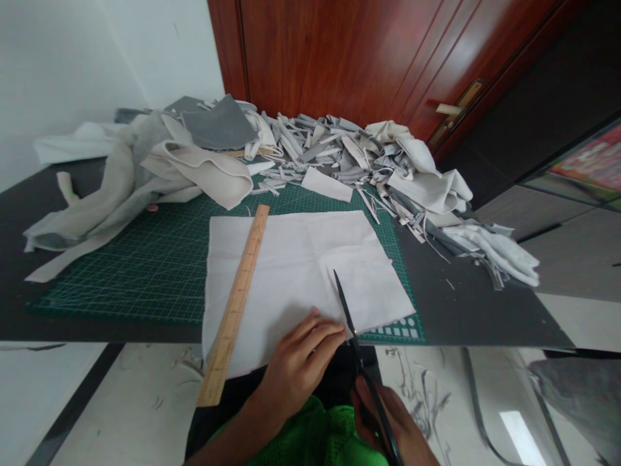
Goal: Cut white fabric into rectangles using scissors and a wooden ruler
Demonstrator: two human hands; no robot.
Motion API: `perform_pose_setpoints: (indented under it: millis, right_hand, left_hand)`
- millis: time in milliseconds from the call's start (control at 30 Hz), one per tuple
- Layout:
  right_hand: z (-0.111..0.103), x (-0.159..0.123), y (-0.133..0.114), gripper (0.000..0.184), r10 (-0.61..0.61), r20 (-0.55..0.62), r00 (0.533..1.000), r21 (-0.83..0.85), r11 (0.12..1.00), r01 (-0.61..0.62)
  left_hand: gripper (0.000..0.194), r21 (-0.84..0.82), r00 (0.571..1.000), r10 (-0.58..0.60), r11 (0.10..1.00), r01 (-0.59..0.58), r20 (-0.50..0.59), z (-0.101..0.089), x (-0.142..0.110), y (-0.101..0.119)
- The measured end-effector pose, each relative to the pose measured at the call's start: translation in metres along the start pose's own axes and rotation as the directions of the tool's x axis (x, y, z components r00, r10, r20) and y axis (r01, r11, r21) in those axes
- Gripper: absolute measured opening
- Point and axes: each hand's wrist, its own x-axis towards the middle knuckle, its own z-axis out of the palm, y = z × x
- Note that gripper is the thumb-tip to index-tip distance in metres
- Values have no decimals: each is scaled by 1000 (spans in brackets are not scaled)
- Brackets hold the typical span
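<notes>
On my far left, a tangled bundle of pale and grey fabric (194, 169) lies across the dark bench (456, 294), partly over the green cutting mat (140, 275). Next comes the wooden ruler (236, 301), slanting along the left part of the white cloth (291, 259), its near end jutting past the bench edge. The cloth itself lies spread on the mat, lightly creased, with its near side reaching past the bench edge toward my lap. My left grip (299, 366) rests on that near side, fingers close together and pointing right, the fingertips just beside the scissors; whether they pinch the cloth or only press it, I cannot tell. Behind the cloth, a heap of grey and cream scraps (315, 145) stretches along the back of the bench, a small pale piece (327, 184) lying in front of it. The black scissors (358, 356) point away from me, tip over the right part of the cloth; I make out just one blade clearly. My right grip (402, 422) is closed around their handles, below the bench edge. Farther right, more crumpled fabric (499, 249) lies on the bench, and thin strips (424, 404) litter the floor.
</notes>
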Motion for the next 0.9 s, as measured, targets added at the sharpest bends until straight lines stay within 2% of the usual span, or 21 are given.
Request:
perform_pose_setpoints:
  millis: [100,400,633,900]
  right_hand:
    - [-2,2,-13,70,67,38,997,42,997,-68]
    - [-6,-3,-25,77,212,-18,977,163,965,-207]
    - [-3,-3,-48,74,206,12,978,198,959,-205]
    - [0,1,-42,75,187,18,982,199,962,-187]
  left_hand:
    - [21,7,1000,4,1000,-4,7,0,-1,-1]
    - [21,8,1000,12,1000,-12,0,0,0,2]
    - [21,9,1000,4,1000,-4,3,1,-2,-1]
    - [22,-14,1000,3,1000,-3,4,0,0,1]
